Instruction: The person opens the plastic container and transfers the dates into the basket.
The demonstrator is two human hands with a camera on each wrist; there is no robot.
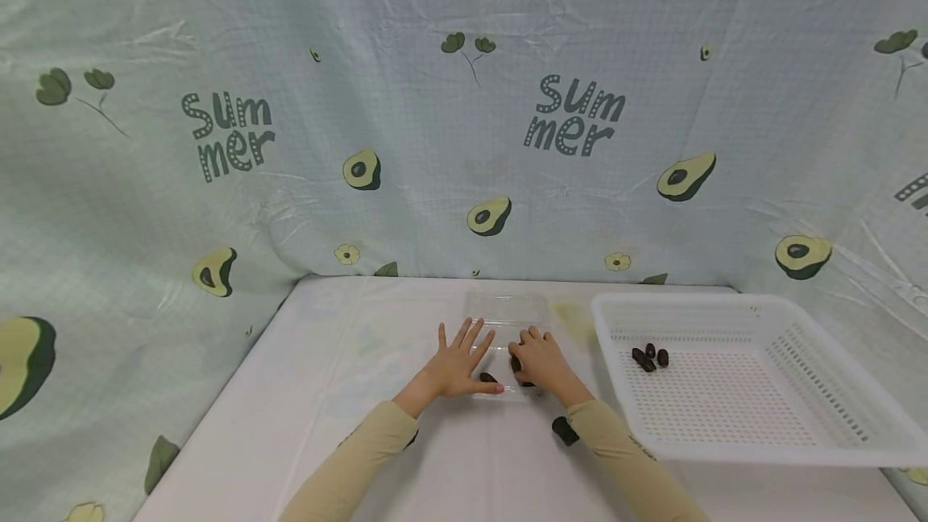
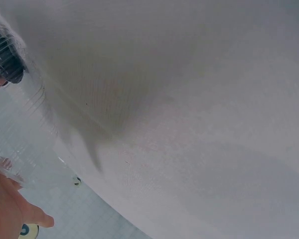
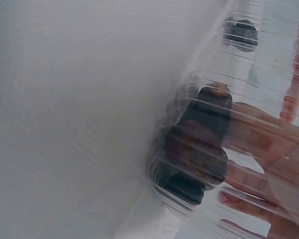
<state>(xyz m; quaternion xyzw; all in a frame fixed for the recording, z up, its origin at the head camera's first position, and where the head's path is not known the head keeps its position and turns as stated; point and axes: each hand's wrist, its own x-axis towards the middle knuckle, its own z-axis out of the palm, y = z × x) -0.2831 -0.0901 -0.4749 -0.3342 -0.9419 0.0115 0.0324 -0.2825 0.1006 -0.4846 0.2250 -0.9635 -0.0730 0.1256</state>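
Beige long sleeves (image 1: 348, 466) cover your forearms, which reach forward over the white worktop (image 1: 275, 425). Between your hands sits a clear, rectangular, ridge-walled plastic container (image 1: 500, 361), with a clear plastic panel (image 1: 507, 306) on its far side. You have your left hand (image 1: 453, 369) over the container's left edge, fingers straight and spread wide, thumb beside a dark brown oblong piece (image 1: 488, 379) that lies within. Your right hand (image 1: 542, 362) reaches into the right half, fingers bent at a cluster of dark brown, glossy oblong pieces (image 3: 197, 149) seen through the clear wall; you cannot tell whether they pinch one. Just beside your right cuff is a black rounded object (image 1: 565, 430). To your right stands a white perforated plastic basket (image 1: 725, 417), holding one long dark piece (image 1: 643, 360) and two small dark ovals (image 1: 663, 358) near its left wall. Behind hangs a pale, avocado-printed sheet (image 1: 420, 103).
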